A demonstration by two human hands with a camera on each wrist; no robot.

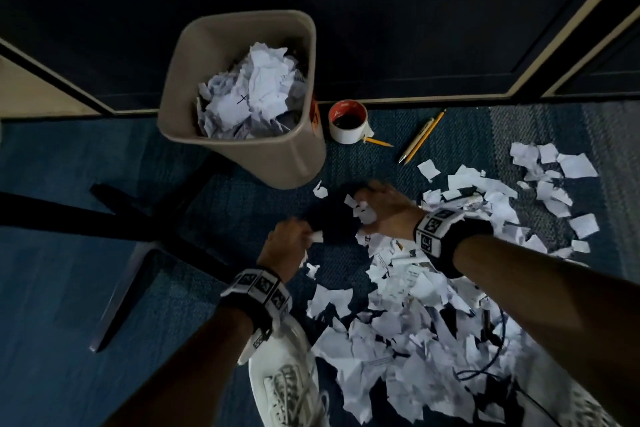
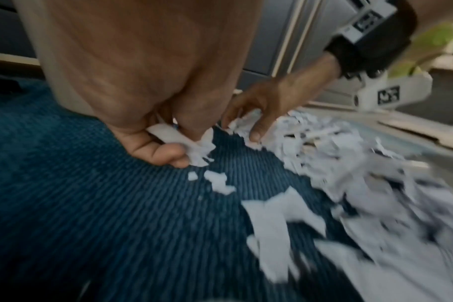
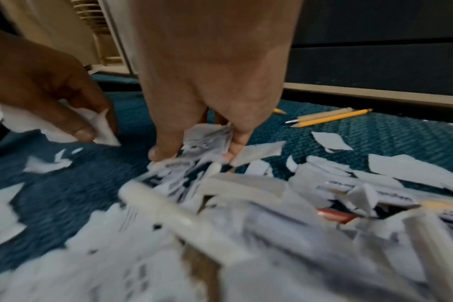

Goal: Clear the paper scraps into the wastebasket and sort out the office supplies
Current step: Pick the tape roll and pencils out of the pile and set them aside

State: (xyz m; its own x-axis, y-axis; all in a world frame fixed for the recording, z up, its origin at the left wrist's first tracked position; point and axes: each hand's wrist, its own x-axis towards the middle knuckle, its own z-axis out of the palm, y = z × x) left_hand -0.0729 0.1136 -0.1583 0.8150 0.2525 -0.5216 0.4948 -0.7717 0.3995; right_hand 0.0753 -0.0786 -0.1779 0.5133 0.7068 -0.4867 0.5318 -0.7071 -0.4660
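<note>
A big heap of torn white paper scraps (image 1: 408, 329) covers the blue carpet at lower right. My left hand (image 1: 294, 236) is low over the carpet and grips a few scraps (image 2: 184, 141) in its curled fingers. Just to its right, my right hand (image 1: 381, 208) pinches a bunch of scraps (image 3: 207, 137) at the heap's near edge. The beige wastebasket (image 1: 277, 156) stands upright behind the hands, holding crumpled paper (image 1: 252, 94). A tape roll (image 1: 348, 122), a pen (image 1: 415, 141) and two yellow pencils (image 1: 426, 137) lie on the carpet by the wall.
A dark chair base (image 1: 131, 219) spreads across the carpet at left. My white shoe (image 1: 287, 385) is planted at the bottom. A thin blue cable (image 1: 491, 350) and several pens or markers (image 3: 184, 220) lie among the scraps. A dark cabinet front (image 1: 381, 28) with a beige kickboard closes off the far side.
</note>
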